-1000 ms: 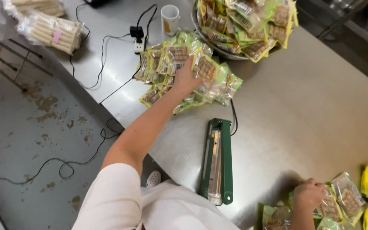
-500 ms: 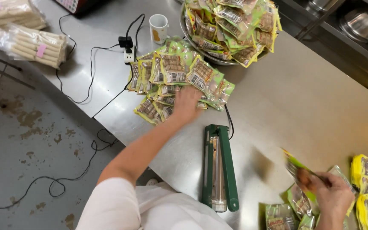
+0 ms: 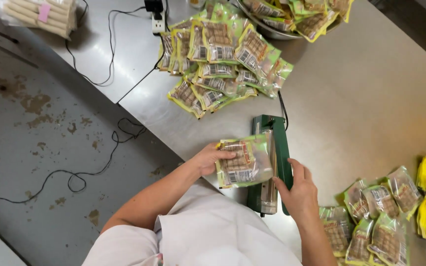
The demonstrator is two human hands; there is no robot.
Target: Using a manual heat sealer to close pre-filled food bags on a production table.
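The left hand (image 3: 212, 158) grips a clear, green-edged pouch (image 3: 245, 161) by its left side, fingers closed over the edge, and lays its open end across the green sealer (image 3: 271, 162) so the bar can close on it. The right hand (image 3: 299, 189) rests on the sealer's arm, fingers curled loosely over it, seemingly to press it down. A fanned pile (image 3: 220, 59) of pouches with white label patches lies beyond the sealer on the steel table (image 3: 366, 103). More pouches (image 3: 385, 216), some yellow-edged, sit at the right, and a metal bowl (image 3: 272, 29) holds others.
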